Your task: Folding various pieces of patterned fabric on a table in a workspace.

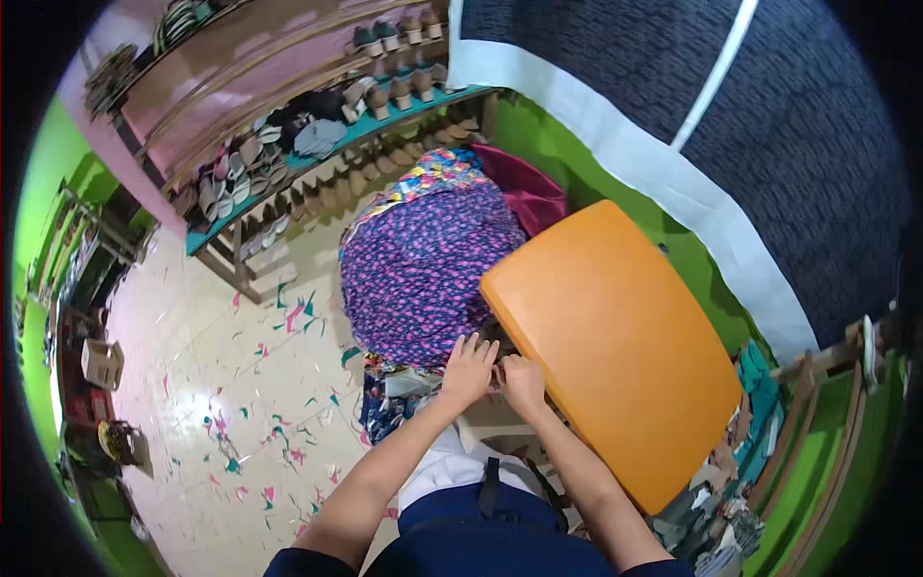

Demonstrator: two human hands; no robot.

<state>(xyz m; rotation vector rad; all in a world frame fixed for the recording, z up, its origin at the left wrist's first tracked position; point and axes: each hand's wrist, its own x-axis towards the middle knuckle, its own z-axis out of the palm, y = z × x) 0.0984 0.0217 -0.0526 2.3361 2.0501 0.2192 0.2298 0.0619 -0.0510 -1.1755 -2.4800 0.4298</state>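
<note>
A big rounded heap under purple cloth [423, 264] with a pink floral print stands in front of me, beside an orange tabletop [615, 346]. My left hand [468, 369] rests at the near edge of this cloth with its fingers stretched out and somewhat apart. Close by on the right, my right hand [522, 385] is closed next to the tabletop's left edge. Whatever its fingers hold, if anything, is hidden. Dark patterned fabric [385, 413] hangs below my left hand. Behind the heap lies a maroon cloth [524, 188].
A wooden shoe rack [279, 163] with several rows of shoes stands at the far left. Pink and green scraps [274, 423] litter the tiled floor. A cardboard box [101, 363] is at the left. Piled fabric pieces [716, 510] lie beyond the tabletop's right side, near a wooden frame [808, 442].
</note>
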